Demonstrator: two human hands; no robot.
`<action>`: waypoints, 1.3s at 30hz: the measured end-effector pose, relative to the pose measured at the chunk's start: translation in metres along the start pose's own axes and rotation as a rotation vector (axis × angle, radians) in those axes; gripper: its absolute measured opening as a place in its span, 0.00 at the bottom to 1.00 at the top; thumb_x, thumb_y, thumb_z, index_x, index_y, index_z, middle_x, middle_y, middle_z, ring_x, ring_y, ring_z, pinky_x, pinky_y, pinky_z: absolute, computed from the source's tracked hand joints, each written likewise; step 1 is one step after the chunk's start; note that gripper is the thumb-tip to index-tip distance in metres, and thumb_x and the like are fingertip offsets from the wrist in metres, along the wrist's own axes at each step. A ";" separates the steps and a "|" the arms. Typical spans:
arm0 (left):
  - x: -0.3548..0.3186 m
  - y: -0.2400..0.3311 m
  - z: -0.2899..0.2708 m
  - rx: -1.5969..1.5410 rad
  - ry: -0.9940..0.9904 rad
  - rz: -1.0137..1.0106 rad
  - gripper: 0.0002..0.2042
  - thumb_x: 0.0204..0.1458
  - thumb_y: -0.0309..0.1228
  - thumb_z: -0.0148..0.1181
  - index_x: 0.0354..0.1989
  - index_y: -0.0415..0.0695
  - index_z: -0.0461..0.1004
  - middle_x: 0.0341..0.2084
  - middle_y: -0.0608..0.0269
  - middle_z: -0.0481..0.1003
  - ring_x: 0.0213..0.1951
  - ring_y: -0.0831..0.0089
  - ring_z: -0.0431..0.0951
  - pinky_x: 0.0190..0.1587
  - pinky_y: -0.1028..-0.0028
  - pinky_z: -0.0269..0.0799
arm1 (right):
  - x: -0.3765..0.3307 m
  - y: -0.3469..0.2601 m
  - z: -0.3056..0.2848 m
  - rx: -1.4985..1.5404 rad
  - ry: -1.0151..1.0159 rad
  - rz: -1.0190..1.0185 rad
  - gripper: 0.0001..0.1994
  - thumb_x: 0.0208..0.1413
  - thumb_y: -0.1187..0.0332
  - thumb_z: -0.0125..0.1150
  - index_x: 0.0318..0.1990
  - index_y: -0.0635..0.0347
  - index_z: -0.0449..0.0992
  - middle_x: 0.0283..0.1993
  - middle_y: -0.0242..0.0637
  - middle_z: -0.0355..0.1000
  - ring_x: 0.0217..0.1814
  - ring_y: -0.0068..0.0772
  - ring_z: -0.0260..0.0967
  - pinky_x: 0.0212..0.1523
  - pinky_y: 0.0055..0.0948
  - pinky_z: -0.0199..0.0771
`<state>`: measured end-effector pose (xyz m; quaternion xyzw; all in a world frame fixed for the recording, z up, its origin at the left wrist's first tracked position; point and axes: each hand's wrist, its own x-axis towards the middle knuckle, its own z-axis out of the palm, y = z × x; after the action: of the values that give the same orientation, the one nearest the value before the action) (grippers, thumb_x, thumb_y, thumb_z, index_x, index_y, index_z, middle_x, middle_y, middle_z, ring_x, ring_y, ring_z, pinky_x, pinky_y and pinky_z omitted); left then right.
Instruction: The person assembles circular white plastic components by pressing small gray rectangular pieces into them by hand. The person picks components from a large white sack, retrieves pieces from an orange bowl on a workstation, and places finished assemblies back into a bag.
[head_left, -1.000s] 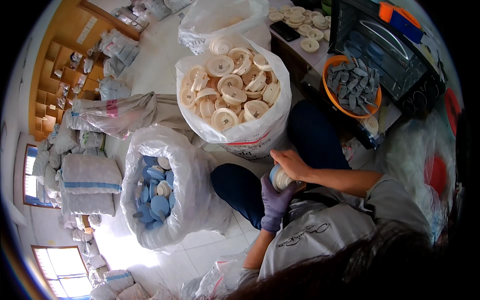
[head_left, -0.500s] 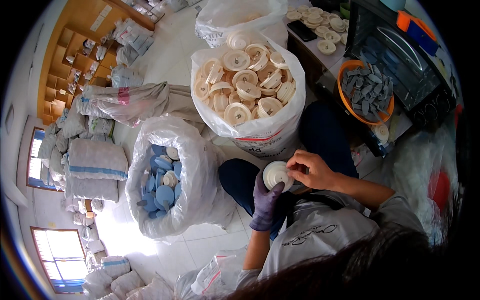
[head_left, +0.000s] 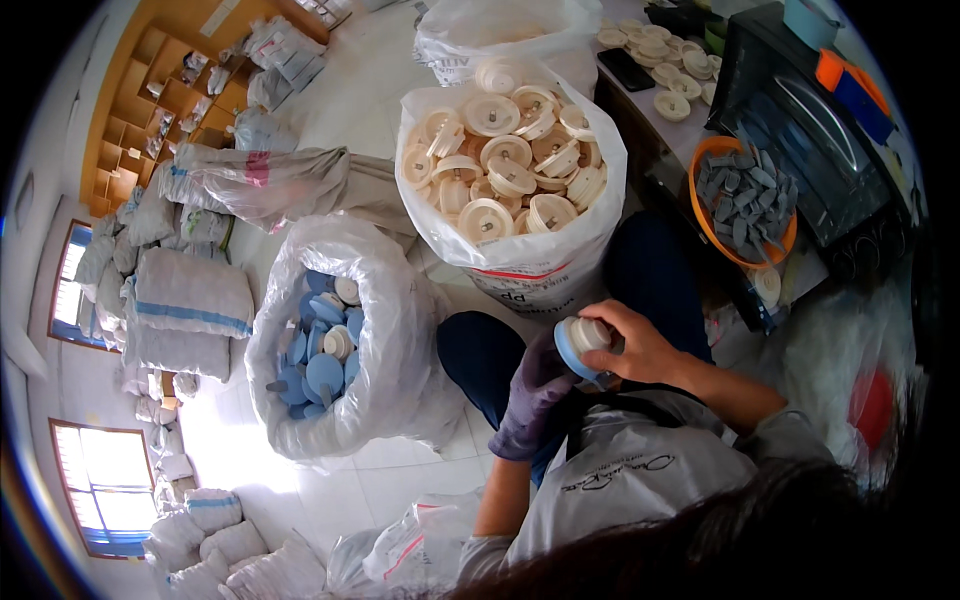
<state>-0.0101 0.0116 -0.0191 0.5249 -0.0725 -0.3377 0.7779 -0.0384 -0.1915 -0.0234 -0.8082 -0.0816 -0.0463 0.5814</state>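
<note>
1. At four o'clock from the view's centre, a blue-and-cream disc (head_left: 585, 336) is held, tilted.
2. Its cream part is pinched in the grip of the bare right hand (head_left: 645, 345), closed between thumb and fingers.
3. At five o'clock, the gloved left hand (head_left: 533, 392) is placed by the disc's blue edge; its fingers are partly hidden, so its closure cannot be told.
4. At twelve o'clock, cream discs (head_left: 510, 178) are heaped.
5. Toward nine, blue discs (head_left: 325, 375) are bagged.
6. At two, grey parts (head_left: 750, 195) are held by an orange bowl (head_left: 708, 215).
</note>
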 end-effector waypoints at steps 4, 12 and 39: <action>0.004 -0.010 0.012 0.199 0.052 0.112 0.42 0.41 0.32 0.69 0.66 0.38 0.52 0.55 0.54 0.67 0.53 0.66 0.70 0.57 0.68 0.66 | -0.010 0.015 0.016 0.114 0.176 0.150 0.26 0.48 0.57 0.70 0.48 0.64 0.67 0.40 0.43 0.68 0.38 0.33 0.70 0.39 0.29 0.71; 0.005 -0.024 0.001 0.052 0.089 0.033 0.33 0.48 0.35 0.63 0.62 0.39 0.59 0.54 0.58 0.68 0.55 0.69 0.68 0.58 0.69 0.63 | -0.017 -0.011 0.007 -0.129 0.113 0.083 0.27 0.45 0.58 0.71 0.48 0.62 0.67 0.44 0.44 0.65 0.38 0.38 0.69 0.38 0.32 0.72; -0.003 -0.015 -0.023 0.376 -0.380 -0.387 0.32 0.37 0.31 0.67 0.56 0.36 0.67 0.44 0.60 0.73 0.47 0.72 0.71 0.53 0.72 0.65 | -0.017 0.025 -0.007 0.087 -0.380 0.050 0.09 0.52 0.67 0.65 0.36 0.64 0.78 0.33 0.41 0.75 0.32 0.34 0.73 0.34 0.28 0.71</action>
<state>-0.0079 0.0277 -0.0413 0.5911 -0.1766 -0.5517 0.5613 -0.0503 -0.2069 -0.0473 -0.7783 -0.1717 0.1254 0.5908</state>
